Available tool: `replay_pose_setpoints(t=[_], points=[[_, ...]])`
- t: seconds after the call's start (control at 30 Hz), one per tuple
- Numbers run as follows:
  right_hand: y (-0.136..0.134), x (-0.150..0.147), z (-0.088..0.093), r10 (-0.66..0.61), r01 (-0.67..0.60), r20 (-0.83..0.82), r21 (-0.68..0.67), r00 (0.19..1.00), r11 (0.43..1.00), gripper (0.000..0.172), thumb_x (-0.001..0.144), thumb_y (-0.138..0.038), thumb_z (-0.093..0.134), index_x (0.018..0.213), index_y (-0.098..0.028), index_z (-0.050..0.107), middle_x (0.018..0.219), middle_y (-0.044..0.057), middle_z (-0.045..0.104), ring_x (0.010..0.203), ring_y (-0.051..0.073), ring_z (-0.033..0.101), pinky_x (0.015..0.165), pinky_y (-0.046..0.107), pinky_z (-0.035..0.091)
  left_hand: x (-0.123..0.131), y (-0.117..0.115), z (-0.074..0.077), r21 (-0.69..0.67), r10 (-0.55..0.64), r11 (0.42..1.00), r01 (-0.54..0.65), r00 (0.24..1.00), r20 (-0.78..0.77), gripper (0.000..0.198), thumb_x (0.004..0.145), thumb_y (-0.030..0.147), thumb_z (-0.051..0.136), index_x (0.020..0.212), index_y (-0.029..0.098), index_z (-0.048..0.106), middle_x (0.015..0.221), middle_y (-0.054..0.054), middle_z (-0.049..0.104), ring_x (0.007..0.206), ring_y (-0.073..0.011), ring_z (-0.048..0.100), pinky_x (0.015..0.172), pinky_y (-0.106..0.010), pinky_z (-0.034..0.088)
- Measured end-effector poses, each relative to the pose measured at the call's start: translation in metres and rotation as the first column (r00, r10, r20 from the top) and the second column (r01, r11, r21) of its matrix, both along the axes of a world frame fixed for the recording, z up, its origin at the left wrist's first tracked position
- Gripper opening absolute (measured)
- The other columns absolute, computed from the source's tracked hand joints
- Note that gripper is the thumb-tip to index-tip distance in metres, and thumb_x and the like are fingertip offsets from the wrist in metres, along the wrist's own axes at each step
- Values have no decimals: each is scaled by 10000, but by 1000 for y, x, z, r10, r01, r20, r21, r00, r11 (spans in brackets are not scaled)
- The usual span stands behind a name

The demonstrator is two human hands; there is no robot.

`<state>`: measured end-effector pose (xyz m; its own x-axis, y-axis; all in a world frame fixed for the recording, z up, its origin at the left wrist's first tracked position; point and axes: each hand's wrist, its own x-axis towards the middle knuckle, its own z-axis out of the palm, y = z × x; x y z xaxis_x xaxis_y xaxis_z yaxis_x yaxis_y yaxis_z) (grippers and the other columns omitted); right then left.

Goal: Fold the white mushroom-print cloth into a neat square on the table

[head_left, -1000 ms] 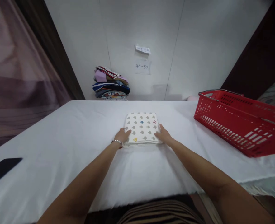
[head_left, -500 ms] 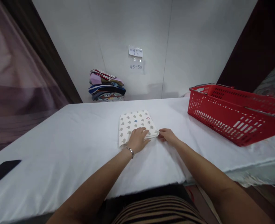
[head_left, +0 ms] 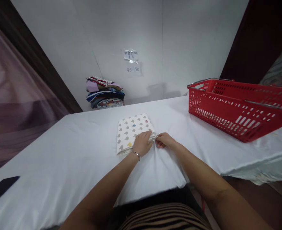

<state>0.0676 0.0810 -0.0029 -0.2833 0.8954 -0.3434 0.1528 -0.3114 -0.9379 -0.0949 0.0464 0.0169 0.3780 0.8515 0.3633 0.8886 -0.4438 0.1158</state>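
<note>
A folded white cloth [head_left: 131, 131] printed with grey shapes and a few coloured ones lies on the white table [head_left: 71, 159]. My left hand [head_left: 142, 143], a bracelet on its wrist, rests on the cloth's near right corner with fingers curled onto the edge. My right hand [head_left: 163, 140] pinches that same corner from the right side, fingers closed on the fabric's edge.
A red plastic basket [head_left: 236, 102] with metal handles stands on the table's right side. A stack of folded clothes [head_left: 104, 92] sits against the back wall under a paper label [head_left: 131, 60]. A dark flat phone-like object [head_left: 0, 188] lies at the left edge.
My left hand slid from the cloth's left side to its near right corner. My right hand closed onto that corner. The view swung right, and the cloth looks slightly turned.
</note>
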Motion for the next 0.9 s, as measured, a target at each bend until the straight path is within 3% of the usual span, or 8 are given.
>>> replay_pose_setpoints(t=[0.37,0.53,0.63,0.77,0.9], points=[[0,0,-2,-57,59,-43,33,997,998,139,694,-91,497,573,-158,489,418,-51,527,300,57,457,266,157,261,13,8,-8,40,33,999,-30,997,-67,318,834,187,435,1146,176,496,1138,-66,581,1045,-193,504,890,-329,382],[0,1,-1,-44,44,-57,10,997,999,76,691,-119,503,623,-151,515,471,-34,558,331,71,500,271,155,265,19,3,-15,75,24,997,-17,994,-103,327,839,177,422,1159,160,490,1179,-74,560,1073,-198,486,931,-341,357],[-2,2,1,-40,40,-64,-2,997,999,15,695,-160,528,705,-152,536,605,3,628,415,99,575,281,151,291,20,3,-14,77,28,997,-20,994,-109,318,842,174,413,1149,161,496,1165,-72,568,1062,-197,492,920,-348,366],[-7,5,4,-35,35,-133,-5,991,999,127,702,-248,575,787,-155,563,778,45,663,566,126,628,350,163,408,20,3,-16,101,31,995,-17,990,-135,321,845,189,413,1153,161,497,1191,-78,552,1071,-214,483,915,-362,367],[-10,2,5,-66,72,-188,27,980,997,292,728,-428,596,827,-154,571,771,54,653,608,121,618,387,166,447,25,2,-20,101,54,994,-41,989,-136,314,854,208,410,1148,151,505,1206,-99,536,1083,-225,470,928,-381,350]])
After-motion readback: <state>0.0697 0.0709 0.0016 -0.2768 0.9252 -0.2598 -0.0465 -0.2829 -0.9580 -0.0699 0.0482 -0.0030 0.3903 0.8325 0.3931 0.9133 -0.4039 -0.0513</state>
